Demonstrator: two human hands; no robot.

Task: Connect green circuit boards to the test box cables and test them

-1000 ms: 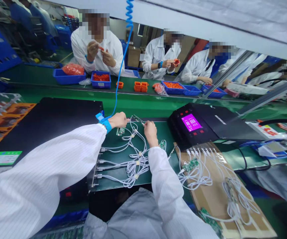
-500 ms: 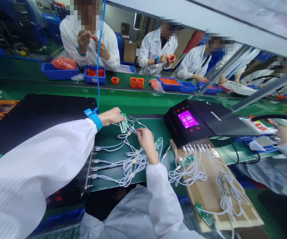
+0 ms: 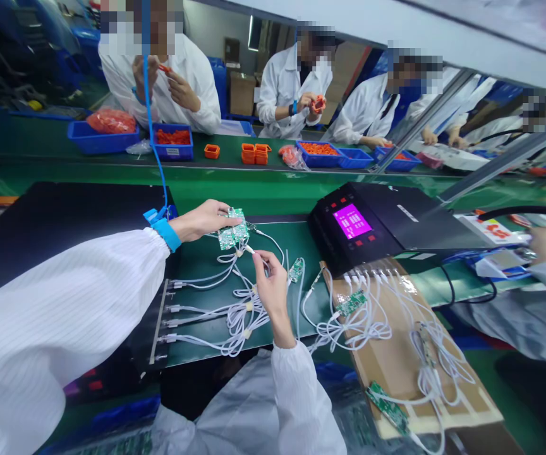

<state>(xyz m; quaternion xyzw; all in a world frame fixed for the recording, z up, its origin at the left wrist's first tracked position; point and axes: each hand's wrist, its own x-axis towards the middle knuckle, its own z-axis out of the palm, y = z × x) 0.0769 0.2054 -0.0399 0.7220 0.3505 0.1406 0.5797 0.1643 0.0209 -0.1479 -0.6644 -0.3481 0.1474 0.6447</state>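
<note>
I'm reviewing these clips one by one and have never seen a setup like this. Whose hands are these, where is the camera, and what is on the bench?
There is no robot. The camera sits on a person's head and looks down at their own two hands. The left hand, with a blue wrist strap, holds a small green circuit board. The right hand pinches the plug end of a white cable beside that board. More white cables lie on the green mat. To the right stands a black tester with a lit pink screen. The people in white coats across the belt are co-workers handling orange parts.
</note>
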